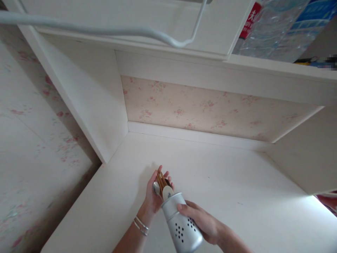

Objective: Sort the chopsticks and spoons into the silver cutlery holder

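Note:
In my right hand (204, 221) is a silver metal utensil holder (175, 211) with punched holes, tilted so its mouth points away from me toward my left hand. My left hand (152, 201), palm up, cups the utensils that stick out of the holder's mouth. Among these are a shiny metal spoon (156, 188), a white ceramic-looking spoon (167, 192) with a small blue mark, and brown wooden sticks (160, 180) that look like chopsticks. A dark piece lies beside them by my fingers. The utensils' lower parts are hidden inside the holder.
Below my hands spreads a white desktop (223, 186), with a side panel (89, 91) on the left and a floral-papered wall (195, 105) behind. Overhead are a white cabinet (147, 17), a white cable-like tube (105, 30) and plastic-wrapped bottles (273, 31) on a shelf.

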A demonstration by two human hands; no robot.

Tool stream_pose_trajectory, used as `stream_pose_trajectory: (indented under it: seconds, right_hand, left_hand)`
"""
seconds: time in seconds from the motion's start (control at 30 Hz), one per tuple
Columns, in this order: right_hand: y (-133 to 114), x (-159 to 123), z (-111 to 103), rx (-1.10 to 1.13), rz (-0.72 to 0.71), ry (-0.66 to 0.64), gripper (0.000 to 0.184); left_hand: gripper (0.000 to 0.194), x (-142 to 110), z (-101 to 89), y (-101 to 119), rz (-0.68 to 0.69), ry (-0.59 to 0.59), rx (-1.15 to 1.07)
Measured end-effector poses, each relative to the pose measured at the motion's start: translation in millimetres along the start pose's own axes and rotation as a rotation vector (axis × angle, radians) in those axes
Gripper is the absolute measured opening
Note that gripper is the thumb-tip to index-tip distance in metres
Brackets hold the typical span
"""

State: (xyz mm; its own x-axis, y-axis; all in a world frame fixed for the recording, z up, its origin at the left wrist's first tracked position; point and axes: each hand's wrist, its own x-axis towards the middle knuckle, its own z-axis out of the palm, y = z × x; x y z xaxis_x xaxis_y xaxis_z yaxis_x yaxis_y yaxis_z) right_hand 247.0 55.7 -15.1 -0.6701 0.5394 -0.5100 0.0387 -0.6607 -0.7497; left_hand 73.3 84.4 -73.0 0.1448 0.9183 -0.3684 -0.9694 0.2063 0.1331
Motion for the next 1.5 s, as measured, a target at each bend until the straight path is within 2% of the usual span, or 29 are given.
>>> stream_pose_trajectory:
  seconds: [0.17,0.3,0.4,0.53,0.67,0.87,0.93,1.03,1.1,1.2,1.23,1.3,1.4,1.5]
  right_hand:
    - [12,0,1,0.088,0.045,0.024,0.054]
    - [20,1,2,0.134,0.051,0.030,0.059]
    - [25,5,3,0.158,0.057,0.051,0.061]
    - [27,8,2,0.194,0.070,0.079,0.062]
    - [24,8,-1,0.220,0.070,0.124,0.063]
    - [28,6,-1,0.234,-0.012,0.003,0.061]
    - [33,6,0,0.233,-0.012,-0.009,0.059]
    - [39,6,2,0.207,-0.015,-0.022,0.056]
    - [41,4,2,0.181,-0.030,-0.057,0.057]
    - [44,-2,-2,0.104,-0.064,-0.125,0.061]
    - [45,-4,-5,0.073,-0.080,-0.144,0.062]
    - [50,-8,-12,0.035,-0.114,-0.159,0.061]
    - [62,-11,-27,0.054,-0.133,-0.154,0.062]
    - [72,-8,-40,0.085,-0.111,-0.217,0.066]
  left_hand:
    - [0.014,11,-6.4,3,0.010,0.088,-0.025]
    - [0.015,13,-11.8,9,0.041,0.122,-0.056]
    - [0.020,9,-10.2,11,0.068,0.106,-0.070]
    - [0.036,1,-0.6,8,-0.005,0.143,-0.007]
    - [0.038,-4,5.4,4,-0.053,0.107,0.095]
    - [0.068,0,0.4,-9,-0.027,0.058,0.277]
    - [0.069,4,-0.4,-14,-0.024,0.041,0.302]
    - [0.060,11,2.0,-17,0.021,0.034,0.313]
    - [0.054,17,7.2,-10,0.080,0.049,0.309]
    - [0.049,26,20.7,18,0.206,0.076,0.390]
    - [0.049,30,26.4,30,0.266,0.091,0.468]
    - [0.049,38,37.9,57,0.417,0.162,0.774]
    - [0.057,54,51.3,90,0.459,0.219,0.971]
    - [0.065,72,56.2,107,0.452,0.267,1.233]
